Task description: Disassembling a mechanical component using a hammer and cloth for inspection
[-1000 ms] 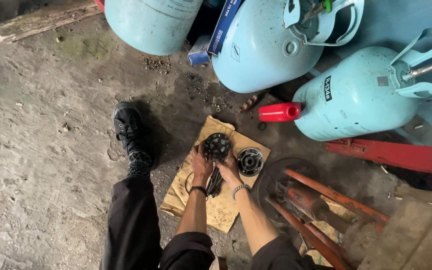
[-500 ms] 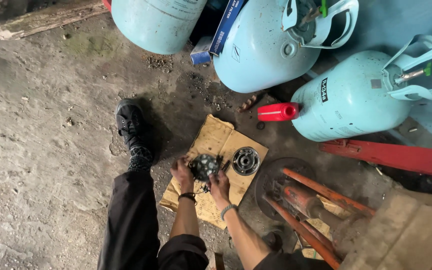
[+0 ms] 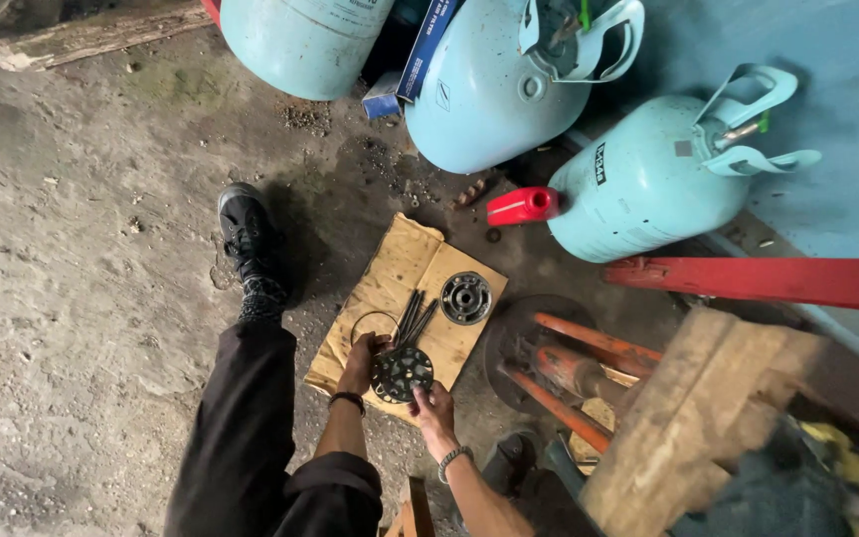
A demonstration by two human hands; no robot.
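- Both hands, left hand (image 3: 362,360) and right hand (image 3: 433,408), grip round black disc (image 3: 402,373) by its edges, over cardboard (image 3: 390,283)
- gas cylinders (image 3: 648,179) behind
- grey hub (image 3: 466,297) on cardboard
- dark bolts (image 3: 415,316), thin ring (image 3: 370,320) just beside disc

Left hand (image 3: 362,360) and right hand (image 3: 432,410) seemingly gripping, low

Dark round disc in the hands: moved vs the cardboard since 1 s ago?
Yes. The dark disc has come down from the cardboard's far end, beside the grey hub, to its near edge, held by both hands.
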